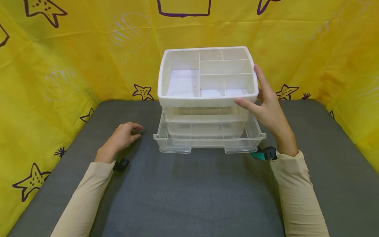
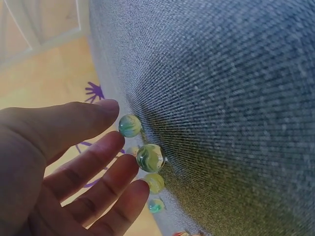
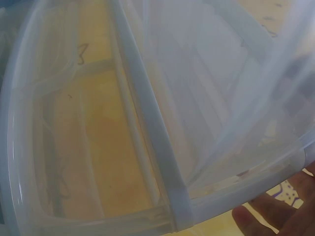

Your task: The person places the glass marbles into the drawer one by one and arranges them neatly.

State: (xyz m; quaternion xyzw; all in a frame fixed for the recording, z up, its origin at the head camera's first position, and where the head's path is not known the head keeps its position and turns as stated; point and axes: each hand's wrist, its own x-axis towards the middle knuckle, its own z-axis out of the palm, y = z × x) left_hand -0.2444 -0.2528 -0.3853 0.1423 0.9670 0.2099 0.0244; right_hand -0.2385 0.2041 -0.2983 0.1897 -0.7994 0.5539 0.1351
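Note:
A white plastic drawer organizer stands at the back of the table, with a divided tray on top. Its lowest clear drawer is pulled out. My right hand holds the organizer's right front corner, thumb on the front rim and fingers along the side. Left of the organizer, my left hand is low over the table. In the left wrist view its thumb and fingertips are beside several glass marbles, including a clear green-blue marble, a larger green-swirled marble and a yellowish marble.
Dark grey cloth covers the table. A yellow sheet with drawn starfish hangs behind and at the sides. The top tray's dividers form several compartments. Another teal marble lies past the yellowish one.

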